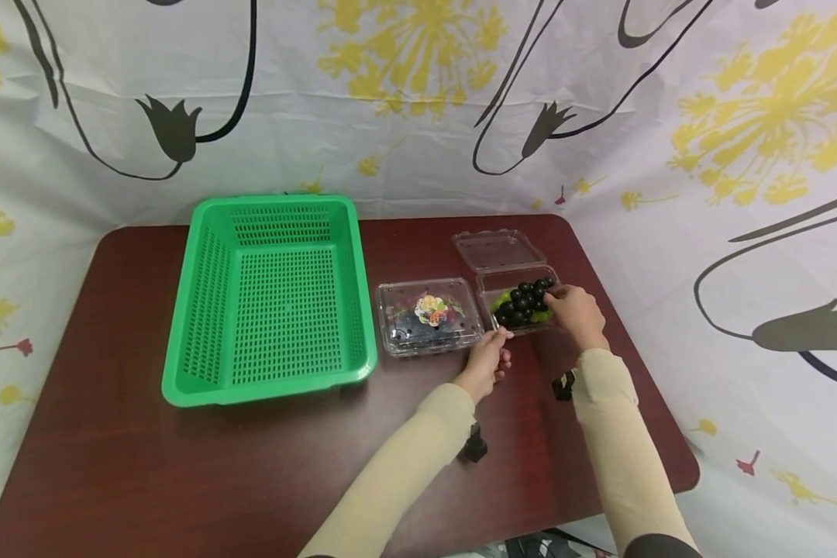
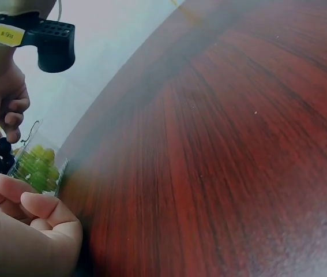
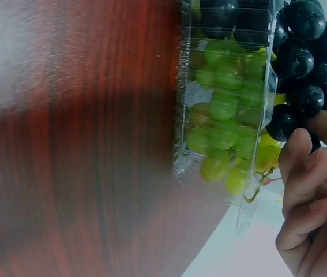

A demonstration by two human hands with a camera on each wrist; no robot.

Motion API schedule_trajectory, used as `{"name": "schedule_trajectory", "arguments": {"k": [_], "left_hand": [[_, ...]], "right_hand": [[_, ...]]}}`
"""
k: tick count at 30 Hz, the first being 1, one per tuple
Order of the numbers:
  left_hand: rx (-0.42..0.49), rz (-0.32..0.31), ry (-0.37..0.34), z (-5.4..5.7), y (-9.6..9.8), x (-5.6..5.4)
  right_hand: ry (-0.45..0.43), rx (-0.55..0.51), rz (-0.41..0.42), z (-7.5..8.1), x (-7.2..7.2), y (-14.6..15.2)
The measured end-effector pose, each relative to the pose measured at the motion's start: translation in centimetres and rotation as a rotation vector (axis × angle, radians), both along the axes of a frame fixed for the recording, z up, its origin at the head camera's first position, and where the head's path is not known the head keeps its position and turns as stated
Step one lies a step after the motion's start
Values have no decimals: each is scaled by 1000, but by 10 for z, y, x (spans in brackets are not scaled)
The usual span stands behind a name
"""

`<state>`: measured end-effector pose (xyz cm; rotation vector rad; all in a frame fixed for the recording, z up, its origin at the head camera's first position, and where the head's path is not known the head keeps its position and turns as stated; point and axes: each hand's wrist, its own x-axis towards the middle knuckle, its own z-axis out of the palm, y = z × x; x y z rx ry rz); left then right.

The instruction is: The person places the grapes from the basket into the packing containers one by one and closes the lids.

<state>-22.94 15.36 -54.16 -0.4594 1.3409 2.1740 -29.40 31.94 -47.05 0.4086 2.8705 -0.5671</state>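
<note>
A bunch of black grapes (image 1: 523, 301) lies over green grapes (image 3: 224, 107) in an open clear plastic box (image 1: 488, 283) at the table's right side. My right hand (image 1: 577, 314) pinches the black bunch at its right end, its other fingers curled beside the box in the right wrist view. The black grapes rise above the rim there, while the green ones show through the box wall. At the box's near left corner, my left hand (image 1: 487, 363) holds the edge with thumb and forefinger. Its other fingers are bent, and the fingertips' grip is partly hidden in the left wrist view.
A shut clear plastic box (image 1: 428, 341) with a fruit label stands just left of the open one. Farther left is a large green plastic basket (image 1: 363, 310). The open box's lid (image 1: 498, 249) lies folded back. A patterned cloth (image 1: 418, 155) hangs behind the dark red table (image 1: 251, 473).
</note>
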Motion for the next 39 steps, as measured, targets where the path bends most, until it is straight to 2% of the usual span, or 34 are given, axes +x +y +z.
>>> {"name": "schedule_trajectory", "arguments": {"k": [5,14,23,31,39], "left_hand": [[-13,0,10,1,0,0],[-32,14,8,-3,1,1],[-27,20,10,-3,1,0],[-14,17,12,-6,0,1],[4,12,5,-7,1,0]], "right_hand": [[-6,33,-26,2,-6,-3],[-6,83,-82,-2,-15,-10],[30,33,-114,0,-21,-18],[41,12,-57,-4,-14,-10],[13,-3,13,4,-3,-1]]}}
